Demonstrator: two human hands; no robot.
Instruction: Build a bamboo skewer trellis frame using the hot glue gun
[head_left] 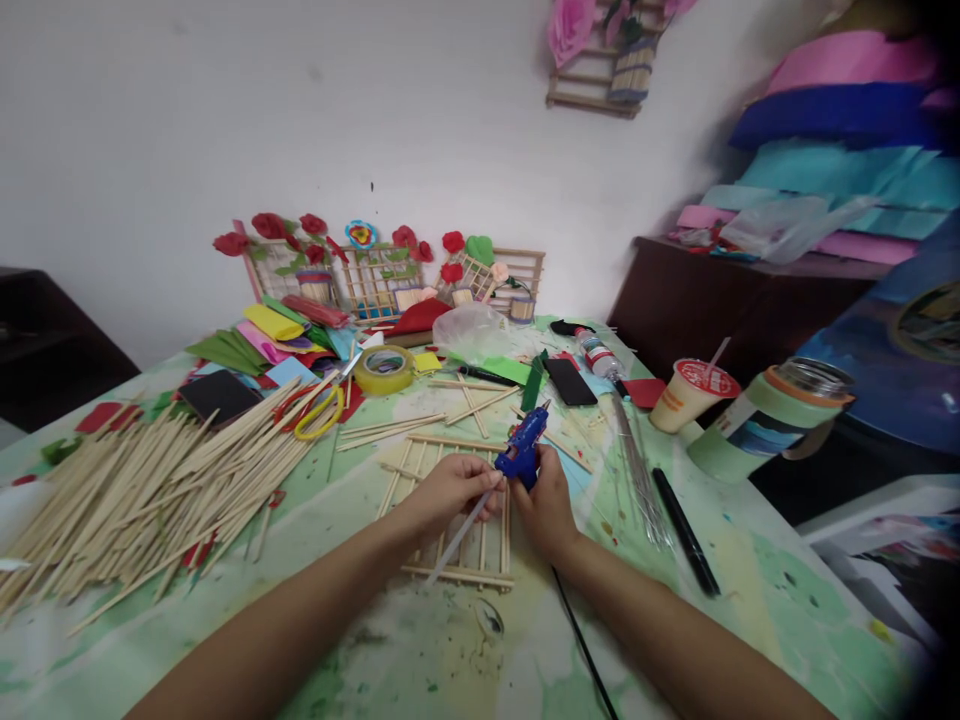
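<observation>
A blue glue gun [523, 448] is gripped by its handle in my right hand [549, 508], its nozzle pointing up and away. My left hand [459, 490] is closed, pinching a translucent glue stick [457, 541] close to the rear of the gun; the stick slants down toward the front. Beneath both hands, a lattice frame of thin wooden sticks [459, 574] lies on the table. From below my right hand a black cord [583, 640] runs to the table's front edge.
Left on the table [360, 640] are a pile of wooden sticks [150, 490], scissors [320, 413] and tape [384, 368]. At right are a phone [570, 382], wires [637, 470], a black marker [685, 530], a cup [686, 395] and a green bottle [765, 420]. Flower-decorated frames [375, 280] stand behind.
</observation>
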